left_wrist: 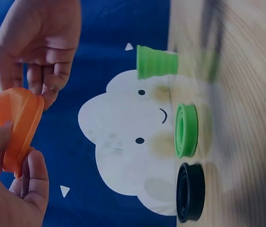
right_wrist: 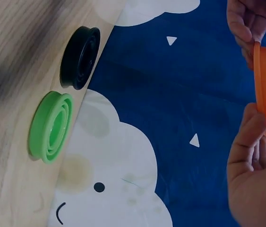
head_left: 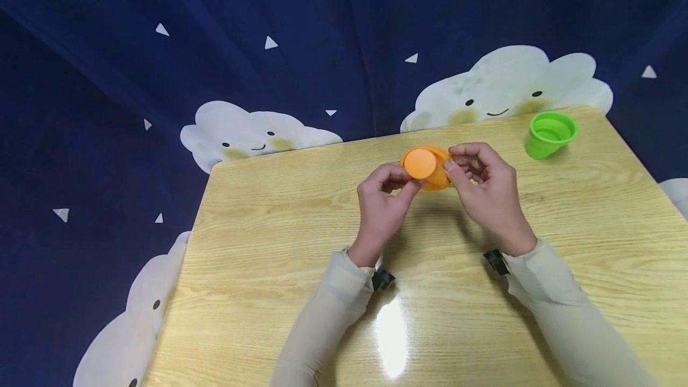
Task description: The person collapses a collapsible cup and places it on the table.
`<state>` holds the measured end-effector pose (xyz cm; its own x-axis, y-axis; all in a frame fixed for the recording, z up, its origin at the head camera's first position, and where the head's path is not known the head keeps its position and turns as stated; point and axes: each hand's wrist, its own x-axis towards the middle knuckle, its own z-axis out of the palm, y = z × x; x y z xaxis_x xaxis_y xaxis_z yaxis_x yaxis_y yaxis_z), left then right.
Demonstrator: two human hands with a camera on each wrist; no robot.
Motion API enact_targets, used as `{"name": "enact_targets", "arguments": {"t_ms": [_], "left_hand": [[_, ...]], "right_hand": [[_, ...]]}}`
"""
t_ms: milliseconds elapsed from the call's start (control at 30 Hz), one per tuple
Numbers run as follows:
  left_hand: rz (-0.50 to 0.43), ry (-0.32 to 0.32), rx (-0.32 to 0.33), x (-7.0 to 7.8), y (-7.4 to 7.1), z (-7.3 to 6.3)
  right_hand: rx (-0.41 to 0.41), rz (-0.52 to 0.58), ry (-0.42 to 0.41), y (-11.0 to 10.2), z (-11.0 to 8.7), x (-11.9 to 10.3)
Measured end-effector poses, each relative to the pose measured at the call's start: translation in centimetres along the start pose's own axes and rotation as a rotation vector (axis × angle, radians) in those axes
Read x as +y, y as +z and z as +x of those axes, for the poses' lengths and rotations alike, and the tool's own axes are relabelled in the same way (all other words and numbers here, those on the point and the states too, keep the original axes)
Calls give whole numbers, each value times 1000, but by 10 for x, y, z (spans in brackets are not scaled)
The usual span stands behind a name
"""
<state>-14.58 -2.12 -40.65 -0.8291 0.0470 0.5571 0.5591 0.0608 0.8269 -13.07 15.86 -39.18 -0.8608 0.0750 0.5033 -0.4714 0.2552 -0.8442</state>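
Both hands hold an orange collapsible cup (head_left: 421,163) above the table, its round base facing the head camera and its wall partly folded. My left hand (head_left: 383,202) pinches one side between thumb and fingers. On the opposite side, the thumb and forefinger of my right hand (head_left: 490,193) grip the rim. Beyond the cup, a flattened green collapsible cup (right_wrist: 52,127) rests on the table beside a flattened black one (right_wrist: 80,57). The head view hides the black cup and nearly all of that green one.
An extended green cup (head_left: 549,134) stands upright at the back right of the wooden table (head_left: 269,226). Behind the table's far edge hangs a dark blue curtain (head_left: 301,5) printed with clouds and triangles.
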Motion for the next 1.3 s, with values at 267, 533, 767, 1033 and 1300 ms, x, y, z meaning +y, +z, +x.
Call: {"name": "enact_targets", "arguments": {"t_ms": [267,533,767,1033,1300], "left_hand": [[-160,-128,91,2,7,1],[-161,-143,149,7,11,-1],[-101,-17,94,32,7,-1],[25,72,3,18,6,-2],[-131,-195,-101,10,-4,1]], "right_hand": [[-48,142,-81,-1,-3,0],[-9,87,-137,1,0,-2],[58,-79,-218,1,2,-3],[92,-208,-241,0,3,-8],[-35,-18,-16,-8,-2,-6]]}}
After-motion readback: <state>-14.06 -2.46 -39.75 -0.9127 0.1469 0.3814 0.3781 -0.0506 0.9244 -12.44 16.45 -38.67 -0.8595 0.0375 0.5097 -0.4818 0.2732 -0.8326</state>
